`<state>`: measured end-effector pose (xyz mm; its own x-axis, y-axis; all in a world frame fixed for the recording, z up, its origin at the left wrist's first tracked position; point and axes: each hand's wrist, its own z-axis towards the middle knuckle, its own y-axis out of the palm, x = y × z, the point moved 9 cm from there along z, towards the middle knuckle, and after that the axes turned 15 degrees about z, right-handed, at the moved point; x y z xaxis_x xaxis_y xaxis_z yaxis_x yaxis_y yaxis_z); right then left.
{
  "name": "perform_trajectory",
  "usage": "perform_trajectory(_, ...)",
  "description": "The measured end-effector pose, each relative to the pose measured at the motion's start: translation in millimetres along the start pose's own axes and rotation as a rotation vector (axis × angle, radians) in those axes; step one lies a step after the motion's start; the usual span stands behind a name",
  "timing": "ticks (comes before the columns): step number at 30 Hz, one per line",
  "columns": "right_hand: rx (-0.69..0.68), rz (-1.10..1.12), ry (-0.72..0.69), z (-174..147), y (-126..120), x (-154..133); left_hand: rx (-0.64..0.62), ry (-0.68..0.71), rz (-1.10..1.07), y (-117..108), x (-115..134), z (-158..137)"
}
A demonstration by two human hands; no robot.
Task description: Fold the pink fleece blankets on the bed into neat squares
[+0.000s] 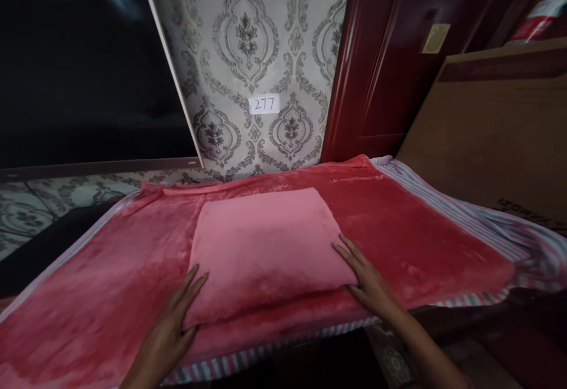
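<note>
A pink plush cushion (266,238), roughly rectangular, lies flat near the front edge of a red and pink fleece blanket (398,229). At its left side my left hand (170,318) holds the front corner, fingers over the side and thumb at the front. My right hand (370,280) holds the opposite front corner, its fingers extended along the right side and its thumb low at the edge. Both hands touch the cushion; what lies under their palms is hidden.
Striped cloth (469,218) shows around the blanket's edges. Behind are patterned wallpaper (248,46) with a paper label marked 277 (264,104), a dark screen (84,76) at left, a dark red door frame (358,58) and a large cardboard box (496,123) at right.
</note>
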<state>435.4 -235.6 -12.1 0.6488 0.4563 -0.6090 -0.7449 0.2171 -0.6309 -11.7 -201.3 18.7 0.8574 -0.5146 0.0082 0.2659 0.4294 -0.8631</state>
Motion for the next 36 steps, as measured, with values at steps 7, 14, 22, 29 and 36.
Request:
perform_trajectory(7, 0.066, 0.004, -0.04, -0.9, -4.7, -1.9, 0.079, 0.015, 0.004, -2.2, 0.9, 1.2)
perform_trajectory(14, 0.024, 0.015, -0.003, 1.5, -4.0, 2.1, -0.078, -0.054, -0.033, 2.2, -10.5, 5.2)
perform_trajectory(22, 0.137, 0.092, -0.067, 7.1, -16.0, 2.4, -0.066, -0.029, -0.03, 2.1, -17.7, 8.7)
perform_trajectory(29, 0.179, 0.128, -0.036, 16.2, -18.6, 10.2, -0.019, -0.087, -0.14, 4.5, -26.5, 14.0)
perform_trajectory(36, 0.189, 0.161, -0.06, 28.3, -22.9, 1.5, 0.031, -0.139, -0.165, 7.6, -31.7, 23.5)
